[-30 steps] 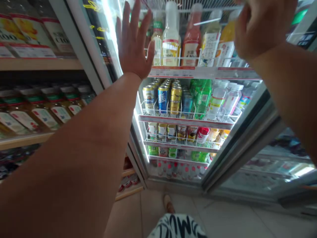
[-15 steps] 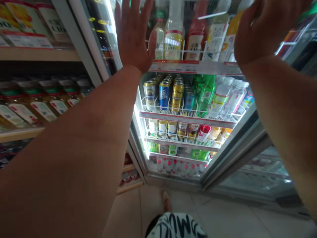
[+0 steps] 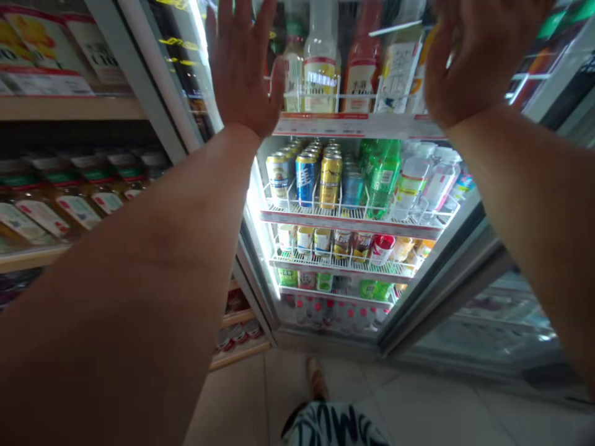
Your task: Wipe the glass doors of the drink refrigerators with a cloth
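Currently, from afar, I'm seeing one bare left hand (image 3: 244, 77) standing splayed wide and one bare right hand (image 3: 483, 59) hanging half-curled; whether it is holding anything, I cannot tell. Between them, one red long-necked bottle (image 3: 361, 71) and one clear long-necked bottle (image 3: 320, 68) are standing on the white-railed upper shelf (image 3: 385, 126), above four cylindrical metal cans (image 3: 330, 181): white-gold, blue, gold, teal.
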Demonstrator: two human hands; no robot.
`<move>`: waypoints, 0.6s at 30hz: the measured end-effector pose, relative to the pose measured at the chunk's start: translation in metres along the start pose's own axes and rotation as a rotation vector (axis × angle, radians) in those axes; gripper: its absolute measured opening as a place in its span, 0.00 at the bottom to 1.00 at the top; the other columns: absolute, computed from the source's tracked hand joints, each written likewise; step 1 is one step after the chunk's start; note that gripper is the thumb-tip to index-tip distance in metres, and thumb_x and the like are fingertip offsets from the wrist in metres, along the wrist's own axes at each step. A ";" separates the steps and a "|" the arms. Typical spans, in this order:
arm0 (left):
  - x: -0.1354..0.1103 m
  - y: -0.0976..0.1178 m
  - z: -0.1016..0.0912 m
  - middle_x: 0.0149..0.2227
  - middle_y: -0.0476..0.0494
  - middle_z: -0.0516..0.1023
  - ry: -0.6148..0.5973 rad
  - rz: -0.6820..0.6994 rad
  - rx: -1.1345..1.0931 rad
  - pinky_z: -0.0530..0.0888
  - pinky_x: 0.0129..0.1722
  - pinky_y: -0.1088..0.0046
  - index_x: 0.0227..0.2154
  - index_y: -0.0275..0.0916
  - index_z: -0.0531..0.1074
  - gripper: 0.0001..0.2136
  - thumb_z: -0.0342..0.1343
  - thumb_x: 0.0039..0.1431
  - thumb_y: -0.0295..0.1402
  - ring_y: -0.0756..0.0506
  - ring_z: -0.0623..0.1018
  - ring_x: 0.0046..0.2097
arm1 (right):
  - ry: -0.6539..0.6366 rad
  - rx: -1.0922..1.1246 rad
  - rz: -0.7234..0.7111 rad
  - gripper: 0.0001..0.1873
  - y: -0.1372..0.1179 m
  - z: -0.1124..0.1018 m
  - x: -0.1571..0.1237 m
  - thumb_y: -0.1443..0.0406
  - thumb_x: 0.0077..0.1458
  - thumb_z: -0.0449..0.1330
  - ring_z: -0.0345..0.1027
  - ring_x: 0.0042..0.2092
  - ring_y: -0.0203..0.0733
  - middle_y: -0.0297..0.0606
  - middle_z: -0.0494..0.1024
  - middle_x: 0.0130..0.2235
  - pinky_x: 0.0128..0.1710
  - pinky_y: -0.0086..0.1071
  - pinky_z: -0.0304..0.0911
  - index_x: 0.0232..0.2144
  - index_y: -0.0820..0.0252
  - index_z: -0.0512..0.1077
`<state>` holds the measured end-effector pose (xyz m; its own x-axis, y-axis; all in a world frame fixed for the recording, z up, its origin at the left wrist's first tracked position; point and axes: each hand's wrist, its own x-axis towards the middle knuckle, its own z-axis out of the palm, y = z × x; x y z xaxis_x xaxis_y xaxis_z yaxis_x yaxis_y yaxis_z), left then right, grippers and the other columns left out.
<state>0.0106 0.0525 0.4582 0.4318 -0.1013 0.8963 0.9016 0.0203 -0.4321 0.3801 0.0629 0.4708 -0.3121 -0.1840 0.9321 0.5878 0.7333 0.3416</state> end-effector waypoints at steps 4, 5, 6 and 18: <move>0.000 -0.001 -0.001 0.74 0.60 0.41 0.027 0.039 0.017 0.33 0.72 0.73 0.73 0.47 0.48 0.30 0.22 0.74 0.46 0.51 0.39 0.76 | -0.208 -0.216 -0.367 0.25 -0.007 0.002 0.000 0.58 0.71 0.48 0.61 0.67 0.53 0.30 0.69 0.65 0.63 0.58 0.59 0.67 0.42 0.63; 0.000 -0.001 -0.001 0.75 0.60 0.41 0.010 0.031 0.000 0.33 0.73 0.71 0.74 0.47 0.48 0.30 0.23 0.74 0.47 0.50 0.40 0.76 | -0.183 -0.221 -0.333 0.25 -0.007 0.001 -0.001 0.59 0.70 0.48 0.61 0.67 0.53 0.29 0.68 0.66 0.65 0.59 0.58 0.66 0.42 0.63; 0.000 -0.002 -0.001 0.75 0.58 0.42 -0.014 0.020 -0.021 0.34 0.73 0.69 0.74 0.47 0.47 0.31 0.23 0.74 0.48 0.48 0.41 0.76 | -0.144 -0.232 -0.256 0.24 -0.006 0.001 -0.001 0.60 0.70 0.48 0.61 0.67 0.54 0.30 0.68 0.66 0.65 0.60 0.57 0.65 0.43 0.64; 0.001 0.004 -0.009 0.75 0.43 0.47 -0.121 -0.054 -0.017 0.44 0.74 0.53 0.74 0.39 0.51 0.32 0.33 0.74 0.49 0.37 0.46 0.75 | -0.190 -0.225 -0.298 0.28 -0.005 0.006 -0.002 0.59 0.70 0.46 0.56 0.71 0.54 0.33 0.63 0.69 0.67 0.64 0.54 0.69 0.47 0.59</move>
<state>0.0143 0.0439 0.4566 0.3835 0.0188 0.9234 0.9235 0.0010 -0.3836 0.3735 0.0632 0.4670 -0.6133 -0.2273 0.7565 0.5924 0.5012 0.6308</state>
